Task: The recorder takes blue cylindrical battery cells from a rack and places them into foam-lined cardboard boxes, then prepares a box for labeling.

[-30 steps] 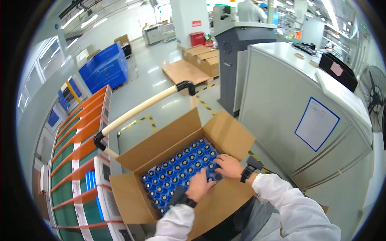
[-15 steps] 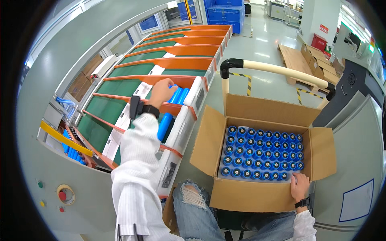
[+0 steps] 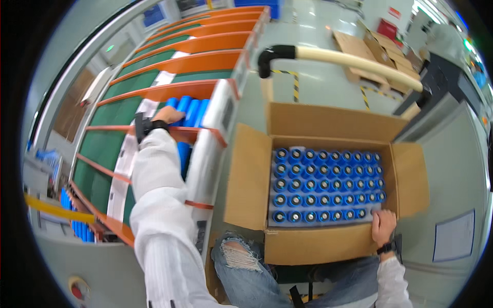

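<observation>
My left hand reaches into a lane of the sorting rack, its fingers curled over a blue cylindrical battery cell; the fingertips are partly hidden and blurred. Several more blue battery cells lie side by side against it. One lane nearer, another blue cell shows beside my sleeve. My right hand is closed over the near right edge of an open cardboard box, thumb at the corner of the white tray inside. Upright blue cells stand in rows in that tray. One slot beside my thumb holds no cell.
Orange dividers split the green-bedded rack at left into lanes. A cream trolley handle with black corners rises behind the box. A grey cabinet stands close at right; pallets and cartons lie farther back. A yellow bar is at lower left.
My left hand has drawn back to the left within the lane, and more blue cells show beside it. The view has shifted; my right hand stays on the box edge.
</observation>
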Demonstrator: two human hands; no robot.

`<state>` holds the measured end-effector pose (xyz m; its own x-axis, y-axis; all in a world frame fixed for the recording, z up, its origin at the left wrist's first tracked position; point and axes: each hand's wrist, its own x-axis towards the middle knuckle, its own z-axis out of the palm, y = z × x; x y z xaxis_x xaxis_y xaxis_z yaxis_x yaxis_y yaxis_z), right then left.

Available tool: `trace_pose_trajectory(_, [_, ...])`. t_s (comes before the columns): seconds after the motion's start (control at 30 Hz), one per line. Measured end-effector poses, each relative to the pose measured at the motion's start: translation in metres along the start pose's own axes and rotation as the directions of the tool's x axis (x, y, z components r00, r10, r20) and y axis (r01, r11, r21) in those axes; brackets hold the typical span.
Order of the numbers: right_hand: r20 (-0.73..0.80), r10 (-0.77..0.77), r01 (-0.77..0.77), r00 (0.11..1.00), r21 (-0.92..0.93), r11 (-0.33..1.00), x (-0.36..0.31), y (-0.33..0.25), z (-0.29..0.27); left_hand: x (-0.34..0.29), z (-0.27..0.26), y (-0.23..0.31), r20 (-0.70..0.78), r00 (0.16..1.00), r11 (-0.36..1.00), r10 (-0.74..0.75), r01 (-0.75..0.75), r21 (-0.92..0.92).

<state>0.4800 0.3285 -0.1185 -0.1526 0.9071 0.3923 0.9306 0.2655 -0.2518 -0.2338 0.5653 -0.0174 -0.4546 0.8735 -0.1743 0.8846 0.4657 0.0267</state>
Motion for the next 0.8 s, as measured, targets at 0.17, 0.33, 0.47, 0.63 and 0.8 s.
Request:
trace_pose_trajectory(0.17, [0.008, -0.017, 0.017, 1.0, -0.021, 1.0, 0.009, 0.005, -0.001, 0.041, 0.033, -0.036, -0.032, 0.999, 0.998, 0.039, -0.037, 0.042])
trace_pose_trajectory(0.33, [-0.078, -0.009, 0.017, 0.997, 0.103, 0.995, 0.011, 0.006, 0.004, 0.073, -0.021, -0.116, -0.011, 0.992, 0.799, -0.125, 0.094, -0.594])
trace_pose_trajectory(0.47, [-0.163, 0.21, -0.14, 0.964, 0.363, 0.921, 0.0, -0.013, -0.005, -0.008, -0.036, -0.058, 0.011, 1.0, 0.37, 0.022, 0.002, -0.929])
trace_pose_trajectory(0.63, [0.327, 0.093, -0.335, 0.941, 0.937, 0.097, -0.004, -0.132, -0.033, -0.204, -0.094, 0.036, -0.16, 0.935, -0.044, 0.316, -0.154, -0.987])
trace_pose_trajectory(0.8, [0.327, -0.088, -0.33, 0.941, 0.823, -0.462, 0.009, -0.192, -0.048, -0.365, -0.044, 0.141, 0.28, 0.595, 0.222, 0.754, 0.17, -0.96])
